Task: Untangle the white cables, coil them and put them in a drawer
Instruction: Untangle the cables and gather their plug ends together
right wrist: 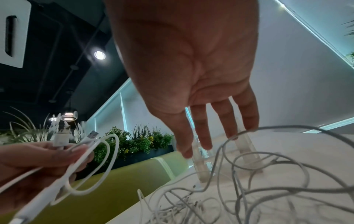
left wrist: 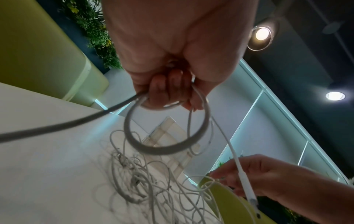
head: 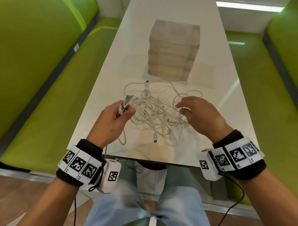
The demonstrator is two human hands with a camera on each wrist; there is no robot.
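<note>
The person's left hand (head: 115, 116) is lifted above the near-left part of the white table (head: 100, 84), fingers curled round a small bundle of cable: two plug ends (head: 126, 102) stick up past the thumb, and the left wrist view shows a loop (left wrist: 166, 130) hanging below the closed fingers. Holding the ends high likely keeps the freed lengths apart from the rest, so they cannot slip back into the knot.

The tangle of white cables (head: 155, 111) lies on the table between the two hands, near the person's edge, with one connector (head: 155, 138) trailing towards that edge. Strands run from the held bundle down into the heap, so the cables in hand are not yet clear of it.

The right hand (head: 196, 114) hovers over the right side of the tangle with its fingers (right wrist: 203, 130) spread and straight, gripping nothing; one fingertip seems to brush a raised strand, though contact cannot be made out for certain. It looks poised to pick out the next strand while the left keeps its ends steady.

The clear drawer unit (head: 172, 50) stands on the table just beyond the tangle, all its drawers closed, which suits its use only at the last step. Judging by the heap, the untangling is at an early stage.
</note>
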